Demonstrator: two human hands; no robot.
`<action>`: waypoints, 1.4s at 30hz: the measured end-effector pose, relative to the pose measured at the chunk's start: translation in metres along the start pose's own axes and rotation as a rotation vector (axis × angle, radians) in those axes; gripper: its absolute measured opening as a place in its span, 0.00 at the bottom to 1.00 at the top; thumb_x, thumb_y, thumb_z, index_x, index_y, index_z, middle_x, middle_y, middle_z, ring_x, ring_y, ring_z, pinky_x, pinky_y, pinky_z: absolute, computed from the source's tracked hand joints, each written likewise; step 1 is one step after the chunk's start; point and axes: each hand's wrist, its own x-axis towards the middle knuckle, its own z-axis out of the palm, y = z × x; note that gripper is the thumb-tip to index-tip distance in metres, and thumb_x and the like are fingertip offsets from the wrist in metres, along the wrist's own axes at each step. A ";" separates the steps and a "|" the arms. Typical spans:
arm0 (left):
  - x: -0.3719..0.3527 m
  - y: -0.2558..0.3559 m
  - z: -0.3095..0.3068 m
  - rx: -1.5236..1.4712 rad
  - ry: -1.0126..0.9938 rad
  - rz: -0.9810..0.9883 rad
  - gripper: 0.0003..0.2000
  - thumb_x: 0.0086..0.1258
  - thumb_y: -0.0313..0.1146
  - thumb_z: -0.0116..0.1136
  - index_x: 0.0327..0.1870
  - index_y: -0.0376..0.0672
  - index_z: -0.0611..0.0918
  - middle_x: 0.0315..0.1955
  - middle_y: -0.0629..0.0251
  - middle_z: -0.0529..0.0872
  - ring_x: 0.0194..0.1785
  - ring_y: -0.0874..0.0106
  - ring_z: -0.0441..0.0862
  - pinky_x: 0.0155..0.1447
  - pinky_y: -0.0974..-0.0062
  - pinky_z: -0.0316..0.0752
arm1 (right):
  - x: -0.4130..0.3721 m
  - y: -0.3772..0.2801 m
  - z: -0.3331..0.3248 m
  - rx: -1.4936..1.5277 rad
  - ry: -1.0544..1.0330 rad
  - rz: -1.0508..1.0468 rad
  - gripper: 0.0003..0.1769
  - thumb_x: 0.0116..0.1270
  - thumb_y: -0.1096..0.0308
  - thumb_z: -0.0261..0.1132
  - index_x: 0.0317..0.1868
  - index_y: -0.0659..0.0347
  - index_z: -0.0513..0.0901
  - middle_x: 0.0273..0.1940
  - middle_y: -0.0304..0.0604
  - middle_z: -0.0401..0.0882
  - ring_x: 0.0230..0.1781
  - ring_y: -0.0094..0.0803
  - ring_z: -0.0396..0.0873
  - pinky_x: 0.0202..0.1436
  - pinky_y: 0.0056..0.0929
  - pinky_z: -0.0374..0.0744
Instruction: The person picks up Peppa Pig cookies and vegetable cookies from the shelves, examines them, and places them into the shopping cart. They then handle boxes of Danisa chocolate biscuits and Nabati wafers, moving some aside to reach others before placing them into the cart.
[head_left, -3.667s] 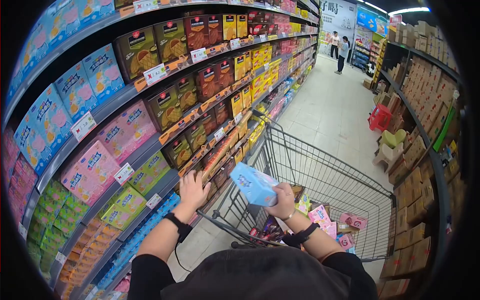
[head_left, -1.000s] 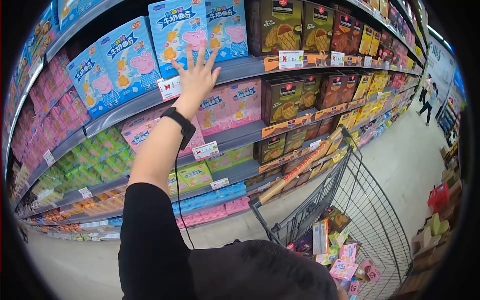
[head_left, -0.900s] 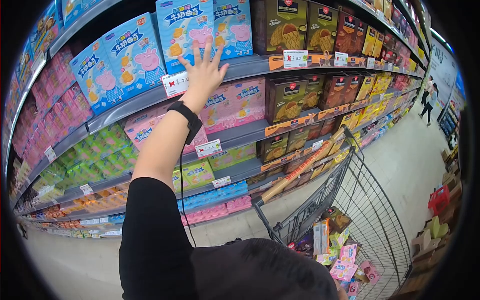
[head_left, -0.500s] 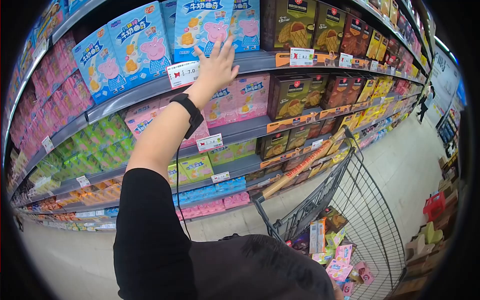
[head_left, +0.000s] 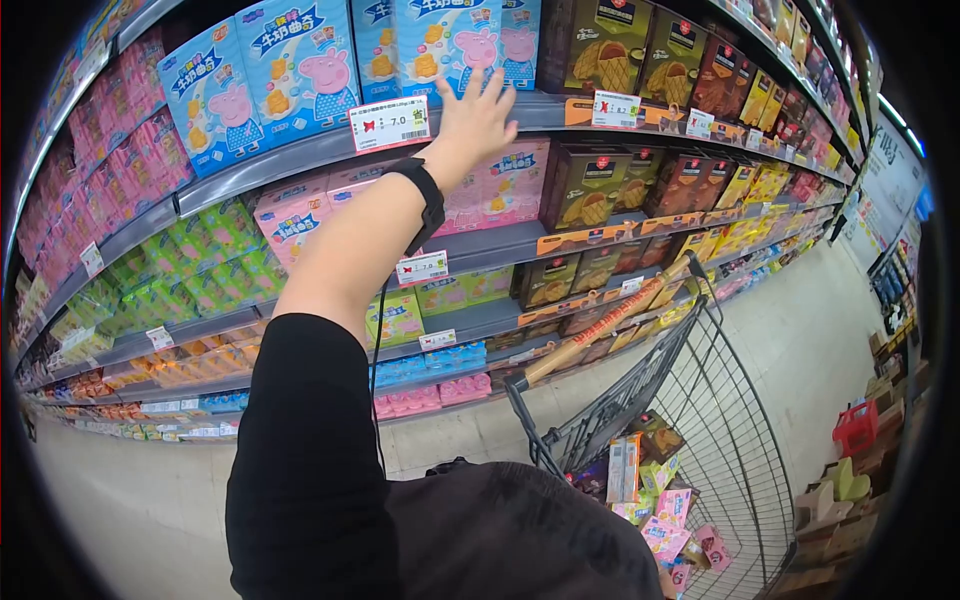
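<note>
My left hand (head_left: pixel 475 118) is raised at the upper shelf, fingers spread and holding nothing. Its fingertips overlap the lower front of a blue cookie box (head_left: pixel 445 45) with a pink pig on it; whether they touch cannot be made out. More blue boxes (head_left: pixel 300 70) stand upright to the left. Below the wrist, a white price tag (head_left: pixel 390 122) showing 7.0 hangs on the shelf edge. A black band circles my left wrist. Just a sliver of skin, seemingly my right hand (head_left: pixel 667 582), shows at the bottom edge, its fingers hidden.
A wire shopping cart (head_left: pixel 735 400) with a wooden-coloured handle (head_left: pixel 610 320) stands to the right, holding several small packages (head_left: pixel 665 510). Pink boxes (head_left: pixel 515 185) fill the shelf below, brown boxes (head_left: pixel 585 185) beside them. A red basket-like item (head_left: pixel 855 428) lies farther right.
My left hand has moved right and slightly down, away from the middle of the blue box front, with its fingers still spread. The view has shifted a little.
</note>
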 end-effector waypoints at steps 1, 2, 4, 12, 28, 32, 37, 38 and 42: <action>0.002 -0.002 -0.006 0.067 -0.004 0.010 0.22 0.59 0.47 0.48 0.54 0.48 0.73 0.63 0.66 0.59 0.68 0.62 0.49 0.53 0.27 0.45 | -0.006 -0.011 0.001 -0.053 0.025 0.031 0.17 0.57 0.60 0.63 0.41 0.64 0.74 0.38 0.41 0.77 0.38 0.28 0.72 0.42 0.26 0.72; 0.002 -0.005 -0.009 0.135 -0.007 0.019 0.22 0.59 0.46 0.48 0.53 0.48 0.73 0.63 0.68 0.59 0.68 0.62 0.50 0.53 0.27 0.45 | -0.002 0.001 0.001 -0.015 0.003 -0.001 0.17 0.57 0.60 0.63 0.41 0.64 0.74 0.37 0.41 0.77 0.37 0.27 0.72 0.42 0.25 0.72; 0.013 -0.016 -0.003 0.151 0.053 0.154 0.21 0.60 0.47 0.47 0.50 0.46 0.75 0.61 0.70 0.62 0.67 0.65 0.51 0.56 0.30 0.43 | 0.011 0.022 -0.001 0.058 -0.043 -0.075 0.18 0.57 0.59 0.63 0.41 0.64 0.75 0.37 0.40 0.77 0.37 0.27 0.72 0.42 0.25 0.72; 0.022 -0.026 -0.009 0.179 0.025 0.090 0.22 0.59 0.51 0.48 0.37 0.39 0.81 0.51 0.65 0.73 0.67 0.68 0.53 0.60 0.35 0.41 | 0.000 0.000 0.002 0.038 0.042 -0.056 0.16 0.56 0.60 0.63 0.39 0.62 0.76 0.36 0.42 0.77 0.37 0.30 0.74 0.42 0.27 0.73; -0.143 0.132 -0.054 -0.886 -0.334 0.333 0.20 0.59 0.35 0.54 0.53 0.41 0.72 0.52 0.56 0.72 0.59 0.56 0.66 0.59 0.64 0.61 | -0.005 -0.018 0.000 -0.162 0.066 0.024 0.26 0.50 0.52 0.68 0.46 0.58 0.76 0.42 0.42 0.76 0.45 0.31 0.73 0.50 0.30 0.70; -0.195 0.215 0.001 -0.890 -0.872 0.222 0.30 0.59 0.33 0.55 0.62 0.39 0.59 0.52 0.45 0.69 0.58 0.58 0.67 0.60 0.66 0.62 | -0.034 -0.097 -0.052 -0.205 -0.033 0.156 0.33 0.53 0.41 0.60 0.52 0.56 0.74 0.41 0.43 0.78 0.45 0.35 0.74 0.50 0.31 0.71; -0.174 0.244 -0.013 -0.841 -1.421 -0.226 0.29 0.62 0.29 0.50 0.63 0.39 0.54 0.34 0.46 0.79 0.34 0.53 0.79 0.38 0.65 0.73 | -0.069 -0.222 -0.199 -0.152 -0.015 -0.029 0.26 0.59 0.46 0.57 0.48 0.58 0.75 0.42 0.43 0.77 0.43 0.30 0.75 0.42 0.28 0.76; -0.184 0.243 -0.006 -0.843 -1.306 -0.156 0.28 0.62 0.29 0.49 0.63 0.40 0.54 0.34 0.46 0.79 0.34 0.54 0.79 0.38 0.65 0.72 | -0.058 -0.228 -0.225 -0.049 0.012 -0.065 0.24 0.61 0.50 0.57 0.49 0.59 0.74 0.42 0.43 0.76 0.45 0.28 0.74 0.42 0.28 0.75; -0.215 0.235 0.017 -0.751 -0.979 -0.017 0.27 0.62 0.27 0.48 0.63 0.41 0.56 0.35 0.45 0.79 0.35 0.56 0.79 0.40 0.65 0.71 | 0.074 -0.152 -0.295 0.544 0.121 -0.099 0.25 0.64 0.50 0.49 0.54 0.60 0.67 0.44 0.44 0.74 0.44 0.32 0.74 0.43 0.42 0.78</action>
